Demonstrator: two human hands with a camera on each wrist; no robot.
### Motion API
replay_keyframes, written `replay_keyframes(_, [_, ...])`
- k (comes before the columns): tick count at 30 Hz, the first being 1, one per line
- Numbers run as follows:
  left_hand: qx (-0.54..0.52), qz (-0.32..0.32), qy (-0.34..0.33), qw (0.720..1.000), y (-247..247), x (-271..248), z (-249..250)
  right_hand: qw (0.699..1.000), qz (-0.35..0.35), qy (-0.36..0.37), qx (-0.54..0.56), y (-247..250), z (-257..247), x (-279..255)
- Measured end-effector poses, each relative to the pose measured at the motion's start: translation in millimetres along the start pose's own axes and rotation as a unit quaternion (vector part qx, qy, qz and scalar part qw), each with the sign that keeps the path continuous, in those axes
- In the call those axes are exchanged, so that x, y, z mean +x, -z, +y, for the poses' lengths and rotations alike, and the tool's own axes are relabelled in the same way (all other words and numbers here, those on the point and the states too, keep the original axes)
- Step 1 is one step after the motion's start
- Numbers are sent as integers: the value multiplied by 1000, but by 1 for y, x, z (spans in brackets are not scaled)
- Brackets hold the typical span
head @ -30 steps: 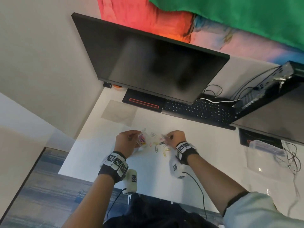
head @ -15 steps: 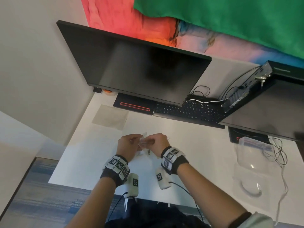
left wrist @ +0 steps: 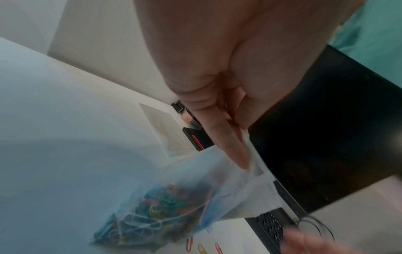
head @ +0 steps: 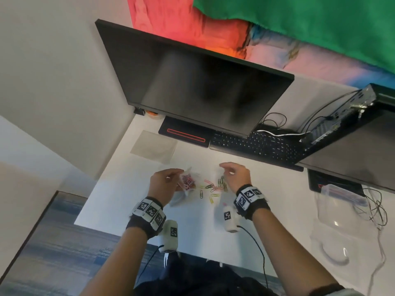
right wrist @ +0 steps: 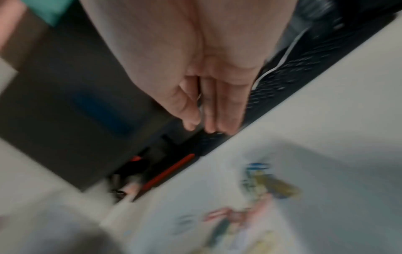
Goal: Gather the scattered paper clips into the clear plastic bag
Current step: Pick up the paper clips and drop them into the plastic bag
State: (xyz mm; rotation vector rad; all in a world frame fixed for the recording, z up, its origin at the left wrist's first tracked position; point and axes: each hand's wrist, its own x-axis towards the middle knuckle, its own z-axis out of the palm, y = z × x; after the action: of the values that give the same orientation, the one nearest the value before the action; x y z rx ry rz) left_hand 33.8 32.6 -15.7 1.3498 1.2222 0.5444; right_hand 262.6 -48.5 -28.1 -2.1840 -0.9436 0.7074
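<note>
My left hand (head: 164, 183) pinches the top edge of the clear plastic bag (head: 188, 182) just above the white desk (head: 128, 189). In the left wrist view the thumb and fingers (left wrist: 226, 137) pinch the bag (left wrist: 206, 180), and a bunch of coloured paper clips (left wrist: 152, 218) lies in its bottom. Several loose paper clips (head: 211, 188) lie scattered on the desk between my hands. My right hand (head: 235, 176) hovers over their right end. In the blurred right wrist view its fingers (right wrist: 217, 106) look nearly straight, with nothing plainly held.
A black monitor (head: 203, 86) stands behind, with its stand base (head: 186, 134) and a keyboard (head: 256, 146) beneath it. A second screen (head: 352, 150) juts in from the right. Clear plastic containers (head: 337, 210) and cables (head: 376, 210) lie at the right. A grey square (head: 154, 146) lies at the back left.
Half a second ago my right hand was at the bag's mouth beside the left hand. It has now moved right, over the loose clips. My left hand still holds the bag.
</note>
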Motion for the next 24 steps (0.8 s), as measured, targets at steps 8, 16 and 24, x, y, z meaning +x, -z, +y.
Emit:
replay_keyframes(8, [-45, 43, 20, 998, 33, -2, -10, 957, -111, -56, -264, -82, 48, -2])
replay_keyframes(16, [-25, 46, 15, 998, 37, -6, -11, 904, -214, 129, -346, -123, 15, 0])
replay_keyframes(24, [-12, 34, 14, 999, 29, -3, -13, 795, -215, 298, -482, -79, 48, -23])
